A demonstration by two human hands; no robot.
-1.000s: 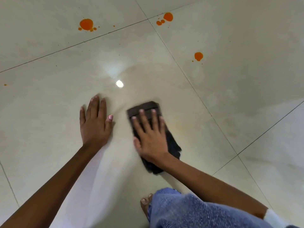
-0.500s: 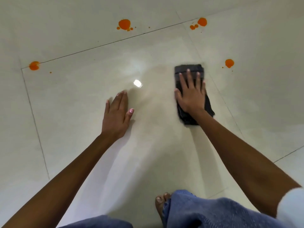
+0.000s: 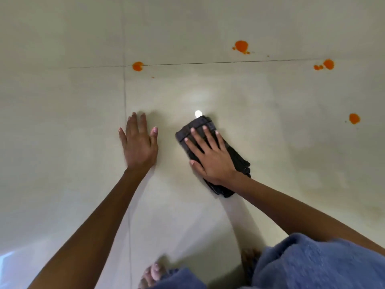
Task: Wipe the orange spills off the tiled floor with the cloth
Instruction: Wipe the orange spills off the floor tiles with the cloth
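A dark grey folded cloth [image 3: 200,126] lies on the pale tiled floor [image 3: 270,142] at the centre. My right hand [image 3: 210,157] presses flat on it with spread, straight fingers. My left hand [image 3: 139,147] rests flat on the bare tile just left of the cloth, fingers straight. Orange spills sit farther out: one spill [image 3: 138,66] on the grout line beyond my left hand, a larger spill [image 3: 241,46] at upper centre-right, a cluster of drops [image 3: 327,64] to the right, and a single drop [image 3: 354,118] at the far right.
My knees in blue fabric [image 3: 312,263] and a bare foot [image 3: 153,274] fill the bottom edge. A bright light reflection [image 3: 198,113] glints on the tile just above the cloth. Faint yellowish smears [image 3: 312,180] mark the floor to the right.
My right hand has slid the cloth back left and toward me, close to my left hand. The view has swung left, so the spills now lie farther right.
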